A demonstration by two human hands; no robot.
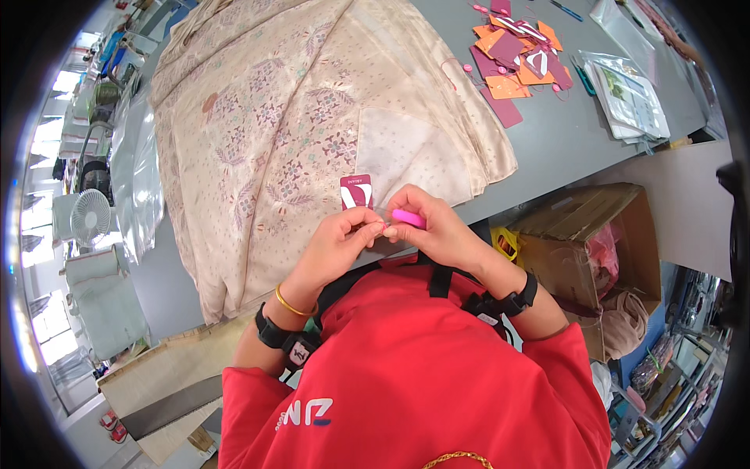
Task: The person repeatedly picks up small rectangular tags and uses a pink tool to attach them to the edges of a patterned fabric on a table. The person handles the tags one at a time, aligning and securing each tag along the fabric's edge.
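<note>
My left hand (346, 241) is closed in a pinch at the near edge of a beige patterned cloth (258, 156). What sits between its fingertips is too small to make out. A maroon and white hang tag (356, 187) lies on the cloth just beyond those fingers, its lower end behind them. Close by on the right, my right hand (437, 230) is wrapped round a bright pink, smooth-handled tool (408, 219); its working end is hidden. Both hands' fingertips nearly meet. The cloth spreads in folds over the grey table (558, 137).
A heap of orange and maroon tags (519, 55) with strings lies at the far right. Beside it are clear plastic packets (625, 98) and a blue pen (566, 10). An open cardboard box (562, 242) stands below the table's right edge. A white fan (91, 215) is at left.
</note>
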